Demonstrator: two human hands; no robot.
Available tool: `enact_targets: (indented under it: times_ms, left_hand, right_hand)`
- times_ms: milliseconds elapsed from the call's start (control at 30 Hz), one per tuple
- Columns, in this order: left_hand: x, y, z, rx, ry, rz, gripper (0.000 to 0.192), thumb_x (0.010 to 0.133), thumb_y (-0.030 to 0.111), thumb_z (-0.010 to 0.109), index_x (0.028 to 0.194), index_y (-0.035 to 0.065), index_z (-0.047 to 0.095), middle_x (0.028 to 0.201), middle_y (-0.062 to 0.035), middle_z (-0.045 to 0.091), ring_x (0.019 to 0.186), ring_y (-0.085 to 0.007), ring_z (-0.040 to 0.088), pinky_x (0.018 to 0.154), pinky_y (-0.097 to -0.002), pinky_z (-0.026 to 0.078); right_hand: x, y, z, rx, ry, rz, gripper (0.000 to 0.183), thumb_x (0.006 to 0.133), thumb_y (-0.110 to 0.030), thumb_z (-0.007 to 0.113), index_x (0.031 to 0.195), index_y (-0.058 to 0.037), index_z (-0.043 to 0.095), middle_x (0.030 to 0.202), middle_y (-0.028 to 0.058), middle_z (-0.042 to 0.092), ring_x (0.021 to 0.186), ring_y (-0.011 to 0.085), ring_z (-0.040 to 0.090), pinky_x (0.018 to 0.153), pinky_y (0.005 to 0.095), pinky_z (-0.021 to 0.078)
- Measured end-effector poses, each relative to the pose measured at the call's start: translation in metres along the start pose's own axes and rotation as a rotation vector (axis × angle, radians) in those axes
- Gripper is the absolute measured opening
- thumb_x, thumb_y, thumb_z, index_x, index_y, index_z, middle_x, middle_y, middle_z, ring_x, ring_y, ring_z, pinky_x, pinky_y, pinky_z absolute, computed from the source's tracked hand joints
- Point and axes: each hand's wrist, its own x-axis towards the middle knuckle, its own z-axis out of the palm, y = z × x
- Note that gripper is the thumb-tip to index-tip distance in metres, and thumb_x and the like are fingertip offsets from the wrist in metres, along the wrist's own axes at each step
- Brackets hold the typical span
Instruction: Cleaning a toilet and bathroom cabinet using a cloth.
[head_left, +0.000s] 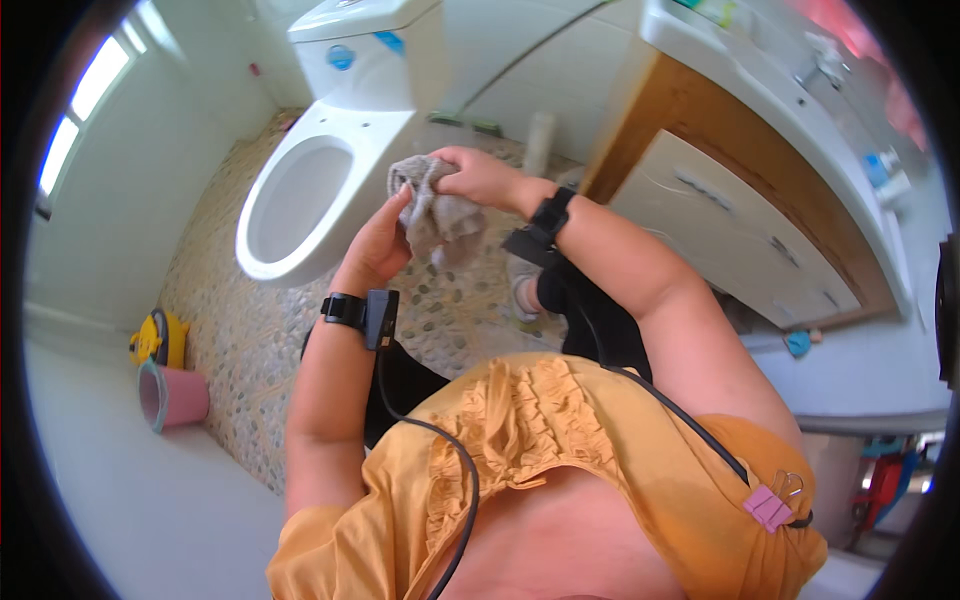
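Note:
Both hands grip a bunched grey-beige cloth (439, 214), held up in front of me above the pebbled floor. My right hand (480, 178) pinches its top, thumb over the folds. On the near left side, my left hand (379, 244) has its thumb pressed against the cloth; some of those fingers are hidden behind it. Just left of the hands stands a white toilet (379, 127), its bowl uncovered and no seat visible on the rim. The cloth hangs apart from the toilet, its lower end loose.
A wooden vanity cabinet (735, 202) with a white basin (757, 67) stands at right. A long-handled broom or brush (480, 124) leans behind the toilet. At left are a pink bin (184, 396) and a yellow container (169, 337). Black cables run from wrist-worn devices (382, 319) across my shirt.

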Motion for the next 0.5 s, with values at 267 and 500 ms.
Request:
enact_targets:
  times_ms: [267,500]
  left_hand:
    - [0.039,-0.007,0.032,0.221,0.229,0.13,0.022,0.092,0.01,0.055,0.114,0.0086,0.055,0.098,-0.0049,0.065,0.083,-0.0167,0.066,0.066,-0.0323,0.056]
    - [0.093,-0.05,0.032,0.074,0.147,-0.055,0.022,0.093,0.011,0.054,0.114,0.0063,0.054,0.102,-0.008,0.063,0.084,-0.0203,0.065,0.071,-0.035,0.057]
  right_hand:
    - [-0.041,0.006,-0.002,0.254,0.229,0.188,0.05,0.098,-0.028,0.057,0.139,-0.0039,0.044,0.126,0.0105,0.058,0.115,0.0189,0.057,0.089,0.032,0.0498]
    - [-0.077,0.039,-0.03,0.237,0.418,0.185,0.04,0.094,-0.022,0.062,0.125,0.0015,0.054,0.115,0.0105,0.064,0.098,0.0168,0.063,0.085,0.03,0.0511]
